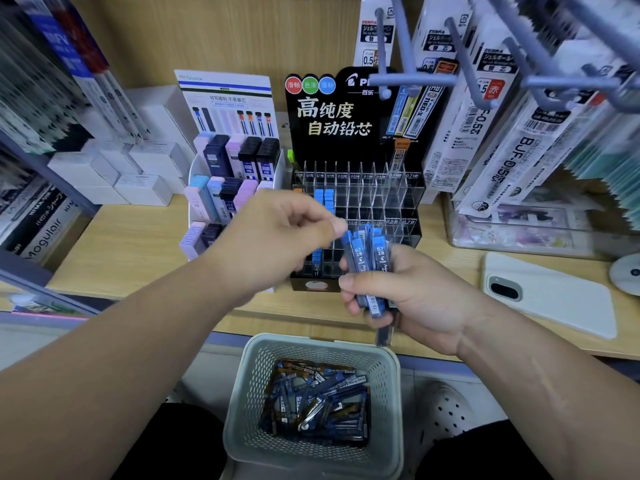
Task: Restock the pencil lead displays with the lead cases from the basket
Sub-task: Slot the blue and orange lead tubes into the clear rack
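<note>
My right hand (412, 292) grips a bundle of blue-capped lead cases (370, 261) marked 0.7 2B, held upright in front of the black display. My left hand (277, 237) reaches across and pinches the top of one case in that bundle with thumb and fingertip. The black tiered display (360, 199) has clear slots; a few hold blue cases (325, 197), most stand bare. Below, a pale green basket (254, 368) holds several loose lead cases (317, 403) in blue and brown.
A white display with pastel and dark lead cases (228, 181) stands left of the black one. A white phone (543, 292) lies on the wooden shelf at right. Hanging refill packs (502, 140) and grey pegs (464, 57) crowd the upper right. White boxes (138, 171) sit at back left.
</note>
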